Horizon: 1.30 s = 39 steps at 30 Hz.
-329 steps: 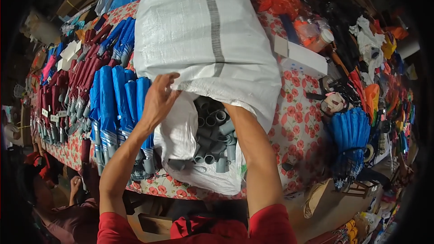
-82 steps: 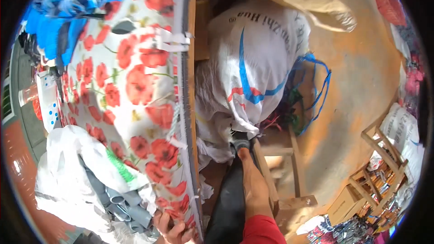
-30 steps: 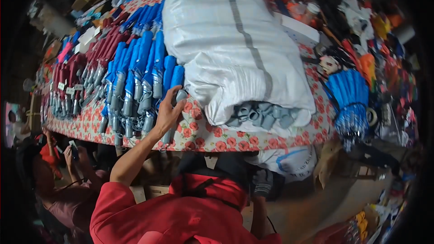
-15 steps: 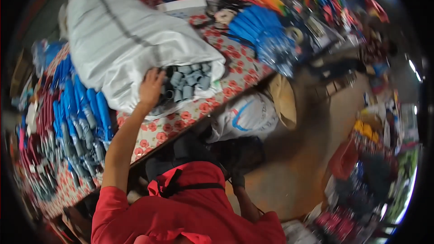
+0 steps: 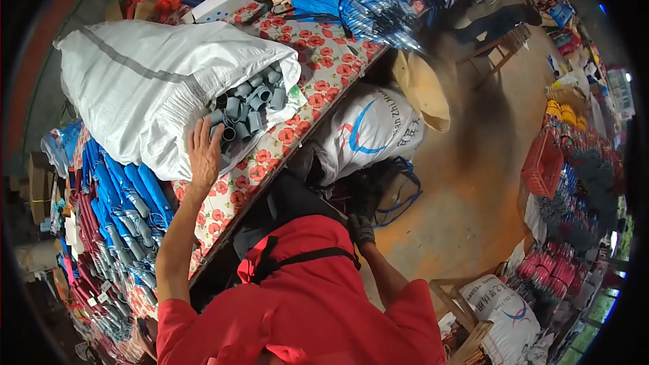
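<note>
On the flower-print tablecloth (image 5: 318,98) lies a big white woven sack (image 5: 142,74), its mouth turned to the right. Short grey hollow plastic pieces (image 5: 255,98) spill from that mouth in a loose heap. My left hand (image 5: 205,153) is bare and open, fingers spread, at the sack's lower lip beside the heap. Nothing shows in its grasp. Low by my right hip is my right hand (image 5: 362,230), in a dark grey glove. How its fingers are set, and whether they hold anything, is too dark to make out.
Folded blue umbrellas (image 5: 138,192) with grey handles lie left of the sack. A fan of blue wrapped umbrellas (image 5: 362,3) and a white box (image 5: 220,3) are at the back. Under the table edge stands a printed white sack (image 5: 372,125); a red basket (image 5: 543,162) is far right.
The view has swung, so the table and sack sit further left and higher. My left hand stays at the sack's mouth, its fingers now spread wider. My right hand remains low.
</note>
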{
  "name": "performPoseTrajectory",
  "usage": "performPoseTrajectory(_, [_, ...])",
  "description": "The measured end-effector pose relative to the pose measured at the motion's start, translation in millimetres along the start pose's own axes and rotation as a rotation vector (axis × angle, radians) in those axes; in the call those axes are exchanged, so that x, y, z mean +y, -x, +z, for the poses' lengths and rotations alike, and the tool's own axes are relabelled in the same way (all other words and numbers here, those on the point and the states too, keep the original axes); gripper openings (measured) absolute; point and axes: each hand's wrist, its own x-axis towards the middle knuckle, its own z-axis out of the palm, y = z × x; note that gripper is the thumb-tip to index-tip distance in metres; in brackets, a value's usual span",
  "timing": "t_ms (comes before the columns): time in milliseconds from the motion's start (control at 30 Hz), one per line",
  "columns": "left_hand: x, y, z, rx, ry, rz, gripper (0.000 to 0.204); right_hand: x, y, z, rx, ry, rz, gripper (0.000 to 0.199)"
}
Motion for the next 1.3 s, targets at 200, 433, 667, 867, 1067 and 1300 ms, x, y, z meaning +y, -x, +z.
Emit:
performPoseTrajectory(200, [27,51,5,0.006,0.049,0.057,0.047,-3,1,10,0.085,0.028,0.027,0.054])
performPoseTrajectory(433, [67,74,17,-0.22,0.198,0.137,0.06,-14,-7,8,0.148,0.059,0.081,0.048])
performPoseTrajectory(667, [59,94,40,-0.277,0.317,0.142,0.067,-18,0,16,0.277,0.098,0.114,0.042])
performPoseTrajectory(867, [62,90,44,-0.236,0.332,0.163,0.064,-13,-1,17,0.317,0.154,0.104,0.039])
performPoseTrajectory(1067, [66,90,41,-0.215,0.27,0.137,0.064,-14,-6,19,0.283,0.087,0.083,0.039])
performPoseTrajectory(1300, [71,99,36,-0.214,0.204,0.09,0.064,-11,-7,20,0.273,0.074,0.009,0.04])
